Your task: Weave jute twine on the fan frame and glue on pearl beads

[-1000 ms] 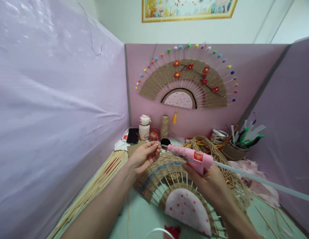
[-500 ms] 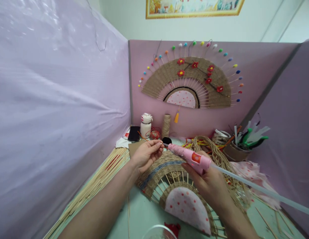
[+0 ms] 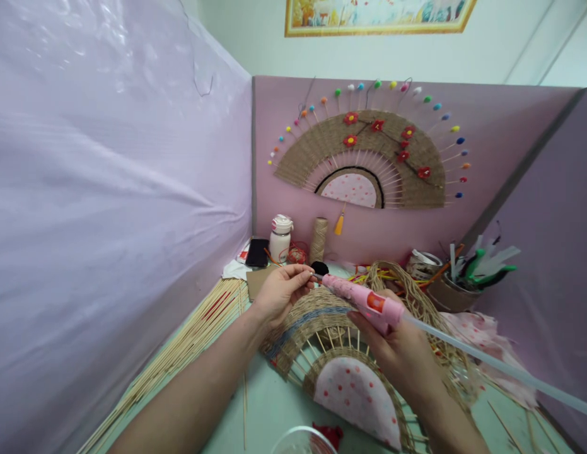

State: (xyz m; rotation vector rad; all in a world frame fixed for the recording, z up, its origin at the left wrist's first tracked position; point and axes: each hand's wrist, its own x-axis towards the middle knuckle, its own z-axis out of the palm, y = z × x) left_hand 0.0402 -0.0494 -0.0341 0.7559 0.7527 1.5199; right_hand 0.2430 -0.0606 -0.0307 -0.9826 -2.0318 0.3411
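Observation:
My right hand (image 3: 401, 340) is wrapped round the handle of a pink hot glue gun (image 3: 359, 296), which points left. A long translucent glue stick (image 3: 492, 359) sticks out of its back end. My left hand (image 3: 286, 291) pinches something tiny and whitish (image 3: 313, 272) between thumb and forefinger, right at the gun's nozzle; it is too small to name. Beneath both hands lies a woven twine fan (image 3: 321, 309) with a blue band, bare stick ribs and a half-round of spotted pink cloth (image 3: 359, 394).
Thin bamboo sticks (image 3: 180, 362) lie along the left. At the back stand a white bottle (image 3: 280, 239), a phone (image 3: 258, 252) and a twine spool (image 3: 318, 241). Loose twine (image 3: 401, 284) and a tool pot (image 3: 454, 293) are on the right. A clear bowl (image 3: 302, 438) sits in front. A finished fan (image 3: 364, 139) hangs behind.
The view has swung slightly left, so everything shifts right in the picture. The nozzle and the pinched bit have come closer together. Both hands keep their grips.

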